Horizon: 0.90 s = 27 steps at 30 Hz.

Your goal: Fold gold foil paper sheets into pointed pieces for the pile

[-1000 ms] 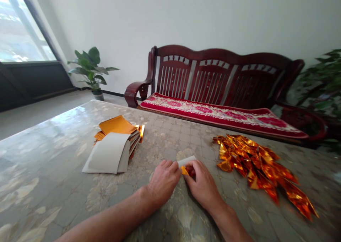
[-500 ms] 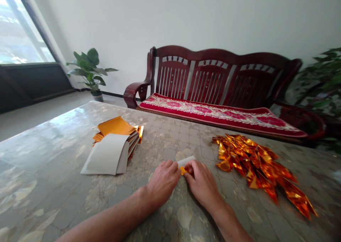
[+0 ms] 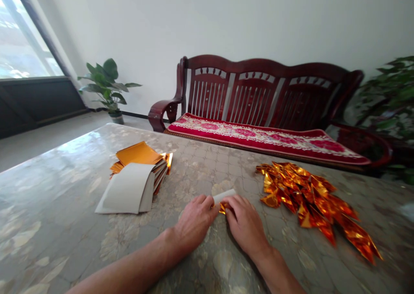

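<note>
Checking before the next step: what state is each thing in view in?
Left hand, curled, fingertips on the strip
Right hand, curled, pinching the strip's gold end
White paper strip, between both hands, gold tip showing
Folded gold foil pieces, loose heap on table
Paper stack, white sheet curling over orange sheets
Bench cushion, lying flat

Glossy table (image 3: 54,207) (patterned) holds foil (image 3: 312,203), paper stack (image 3: 137,177)

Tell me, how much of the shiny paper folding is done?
Done: a heap of folded gold foil pieces lies on the right. In hand: a white-and-gold paper piece is pinched between the left hand and right hand. Left to do: a thick stack of flat sheets.
</note>
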Motion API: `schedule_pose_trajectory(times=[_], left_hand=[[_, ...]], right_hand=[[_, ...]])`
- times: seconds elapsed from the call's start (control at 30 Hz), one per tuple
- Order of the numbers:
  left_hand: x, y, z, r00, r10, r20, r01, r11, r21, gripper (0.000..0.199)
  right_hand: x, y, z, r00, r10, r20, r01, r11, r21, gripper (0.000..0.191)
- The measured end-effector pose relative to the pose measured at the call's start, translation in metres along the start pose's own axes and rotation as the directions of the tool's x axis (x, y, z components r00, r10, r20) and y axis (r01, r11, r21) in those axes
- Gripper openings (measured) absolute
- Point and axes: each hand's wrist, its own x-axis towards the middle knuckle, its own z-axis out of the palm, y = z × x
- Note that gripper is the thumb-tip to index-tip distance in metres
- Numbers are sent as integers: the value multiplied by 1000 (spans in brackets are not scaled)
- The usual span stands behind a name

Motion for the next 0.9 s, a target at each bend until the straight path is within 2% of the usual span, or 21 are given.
schedule_pose_trajectory(times=[0.1,0.43,0.73,0.9], left_hand=[[-1,-1,1,1000,12,-3,-12,1000,6,30],[-3,6,2,999,32,-14,-30,995,93,28],[-3,9,3,997,68,-22,-65,991,119,18],[-3,9,8,997,66,-34,-61,987,147,16]], right_hand=[[-3,0,0,999,-33,-6,33,999,-32,27],[-5,-3,-5,1000,-24,7,24,993,-119,29],[-2,-3,-3,997,77,11,-75,991,-114,11],[-3,-4,-1,997,69,21,-65,984,-164,6]])
